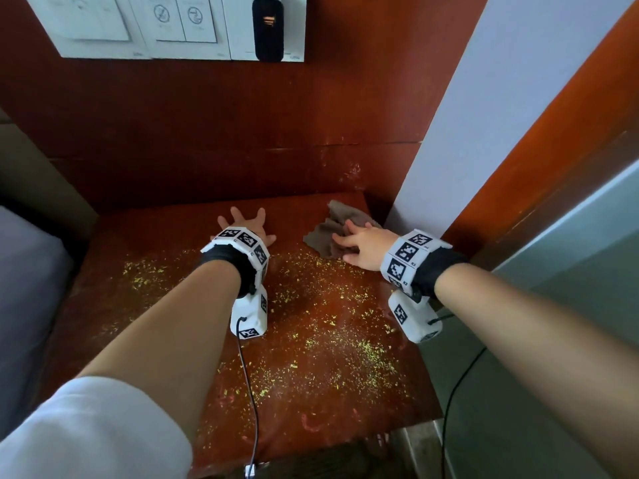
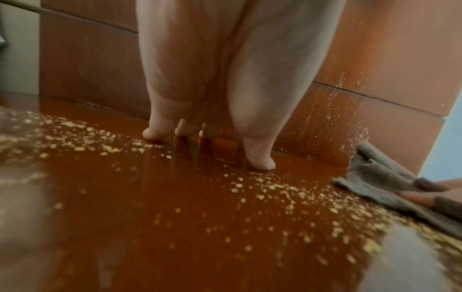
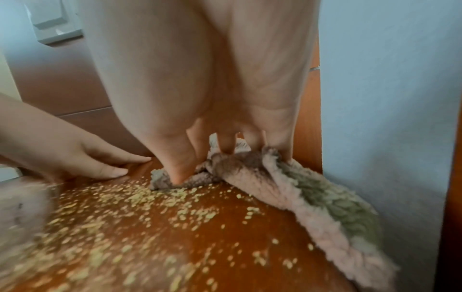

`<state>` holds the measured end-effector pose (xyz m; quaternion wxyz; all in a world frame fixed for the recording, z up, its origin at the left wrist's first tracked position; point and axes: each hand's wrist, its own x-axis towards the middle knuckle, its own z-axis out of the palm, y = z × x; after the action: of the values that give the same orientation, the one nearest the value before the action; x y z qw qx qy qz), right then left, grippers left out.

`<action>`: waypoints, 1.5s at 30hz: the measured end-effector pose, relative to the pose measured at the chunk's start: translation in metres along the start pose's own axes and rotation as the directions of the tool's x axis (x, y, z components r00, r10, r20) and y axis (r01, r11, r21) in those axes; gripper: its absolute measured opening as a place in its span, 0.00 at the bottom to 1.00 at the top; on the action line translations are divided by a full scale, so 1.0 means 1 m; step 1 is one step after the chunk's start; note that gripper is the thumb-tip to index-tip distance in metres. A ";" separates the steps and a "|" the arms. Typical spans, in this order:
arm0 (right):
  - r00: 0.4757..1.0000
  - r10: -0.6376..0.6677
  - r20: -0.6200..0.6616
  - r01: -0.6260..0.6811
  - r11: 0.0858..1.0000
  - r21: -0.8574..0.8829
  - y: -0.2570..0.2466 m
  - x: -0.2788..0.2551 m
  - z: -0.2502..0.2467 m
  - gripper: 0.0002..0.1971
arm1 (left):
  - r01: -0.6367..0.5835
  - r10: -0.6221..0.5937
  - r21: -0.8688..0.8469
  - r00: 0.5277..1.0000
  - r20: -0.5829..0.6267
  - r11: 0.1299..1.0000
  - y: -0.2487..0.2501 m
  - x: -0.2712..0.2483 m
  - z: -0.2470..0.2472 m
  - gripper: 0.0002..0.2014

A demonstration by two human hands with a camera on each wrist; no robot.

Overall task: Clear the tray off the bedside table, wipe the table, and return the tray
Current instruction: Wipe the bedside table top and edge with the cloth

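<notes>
The bedside table (image 1: 304,402) is dark red wood, strewn with small yellow crumbs (image 1: 368,350). No tray is in view. My left hand (image 1: 247,224) lies flat on the tabletop near the back panel, fingers spread, holding nothing; the left wrist view shows its fingertips (image 2: 156,135) touching the wood. My right hand (image 1: 356,242) presses on a crumpled brown cloth (image 1: 326,235) in the back right corner. In the right wrist view the thumb and fingers (image 3: 226,146) push down into the cloth (image 3: 312,201), which trails toward the camera along the white wall.
A white wall column (image 1: 449,133) borders the table's right side and a wooden panel (image 1: 207,140) its back. White switch plates (image 1: 138,25) and a black device (image 1: 268,29) hang above. A grey mattress (image 1: 24,288) lies left. Black cables (image 1: 249,392) trail from both wrists.
</notes>
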<state>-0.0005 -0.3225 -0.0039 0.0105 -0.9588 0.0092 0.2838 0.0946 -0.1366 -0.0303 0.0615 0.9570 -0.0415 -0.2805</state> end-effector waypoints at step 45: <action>0.999 0.043 -0.012 -0.044 0.999 -0.014 0.003 0.016 0.003 0.29 | -0.020 -0.001 -0.184 0.994 -0.114 0.983 -0.011 -0.017 -0.002 0.45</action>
<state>0.0113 -0.3260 -0.0157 -0.0026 -0.9601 0.0281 0.2782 0.0822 -0.1235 -0.0208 0.1535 0.9613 -0.0165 -0.2281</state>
